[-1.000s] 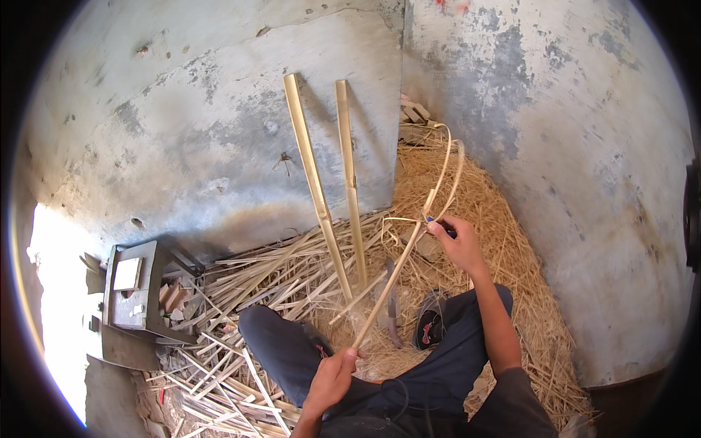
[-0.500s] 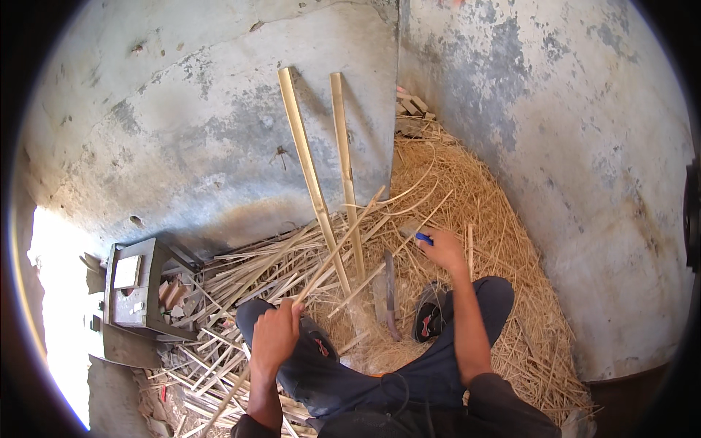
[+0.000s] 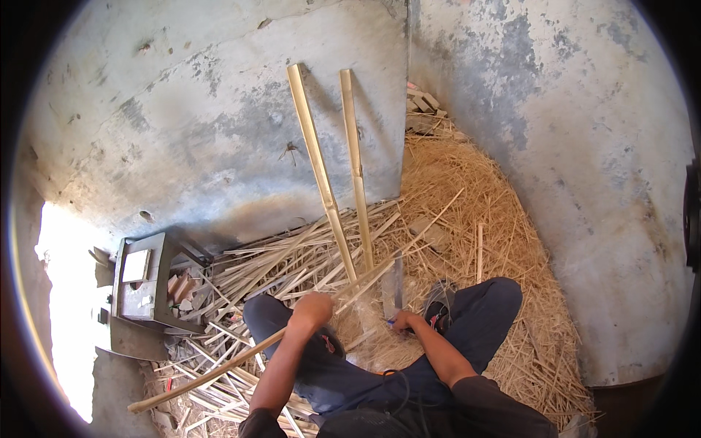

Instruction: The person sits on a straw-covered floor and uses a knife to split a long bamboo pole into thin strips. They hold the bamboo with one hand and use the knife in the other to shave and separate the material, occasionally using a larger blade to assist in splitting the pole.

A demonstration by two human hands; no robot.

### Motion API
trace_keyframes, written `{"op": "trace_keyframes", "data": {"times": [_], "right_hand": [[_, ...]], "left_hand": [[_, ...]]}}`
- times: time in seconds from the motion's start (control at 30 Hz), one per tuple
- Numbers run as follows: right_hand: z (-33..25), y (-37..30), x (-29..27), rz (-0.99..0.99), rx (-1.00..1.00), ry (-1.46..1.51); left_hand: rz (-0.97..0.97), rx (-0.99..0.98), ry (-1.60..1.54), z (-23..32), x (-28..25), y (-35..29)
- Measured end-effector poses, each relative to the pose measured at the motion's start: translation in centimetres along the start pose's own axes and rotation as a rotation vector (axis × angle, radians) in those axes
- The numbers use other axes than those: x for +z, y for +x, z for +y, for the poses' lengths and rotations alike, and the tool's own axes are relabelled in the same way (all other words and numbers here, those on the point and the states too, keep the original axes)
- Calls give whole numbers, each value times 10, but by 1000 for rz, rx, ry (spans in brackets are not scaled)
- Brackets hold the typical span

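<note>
My left hand (image 3: 312, 309) is closed around a long bamboo strip (image 3: 219, 371). The strip slants from the lower left, over my left knee, up toward the middle of the floor. Low between my feet, my right hand (image 3: 409, 321) is closed on a blue-handled knife (image 3: 392, 321); its blade cannot be made out now. Just beyond that hand stands a dark flat metal blade (image 3: 398, 281), its lower end hidden by the hand. Two wider split bamboo lengths, one on the left (image 3: 314, 146) and one on the right (image 3: 353, 146), lean against the wall.
Cut bamboo strips (image 3: 270, 259) lie in a heap to the left. Straw-like shavings (image 3: 467, 182) cover the floor at the right and far corner. A dark wooden stool (image 3: 153, 274) lies at the left. Worn grey walls (image 3: 577, 146) enclose the corner.
My right hand has come back toward me and down with the knife, beside the upright blade. My left hand has moved right, and the strip now reaches farther out behind it at lower left.
</note>
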State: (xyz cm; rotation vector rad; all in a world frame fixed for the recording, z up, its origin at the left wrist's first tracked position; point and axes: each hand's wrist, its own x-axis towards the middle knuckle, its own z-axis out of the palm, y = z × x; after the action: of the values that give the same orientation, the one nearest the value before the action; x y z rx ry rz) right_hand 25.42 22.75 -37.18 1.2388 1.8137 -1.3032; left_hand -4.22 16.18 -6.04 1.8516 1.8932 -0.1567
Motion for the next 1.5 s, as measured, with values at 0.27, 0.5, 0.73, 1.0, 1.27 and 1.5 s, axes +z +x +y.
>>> {"op": "trace_keyframes", "data": {"times": [0.27,0.5,0.73,1.0,1.27,1.5], "right_hand": [[44,51,20,307,54,-15],[91,122,52,140,-222,-365],[44,63,61,241,-15,-174],[42,12,-6,424,17,177],[-9,-115,-143,962,179,430],[-33,-299,-165,1063,208,205]], "left_hand": [[-170,37,72,7,42,42],[-140,97,130,13,77,81],[-122,8,81,8,85,75],[-345,-117,5,23,55,94],[-359,-87,126,25,50,126],[-197,-10,223,44,46,144]]}}
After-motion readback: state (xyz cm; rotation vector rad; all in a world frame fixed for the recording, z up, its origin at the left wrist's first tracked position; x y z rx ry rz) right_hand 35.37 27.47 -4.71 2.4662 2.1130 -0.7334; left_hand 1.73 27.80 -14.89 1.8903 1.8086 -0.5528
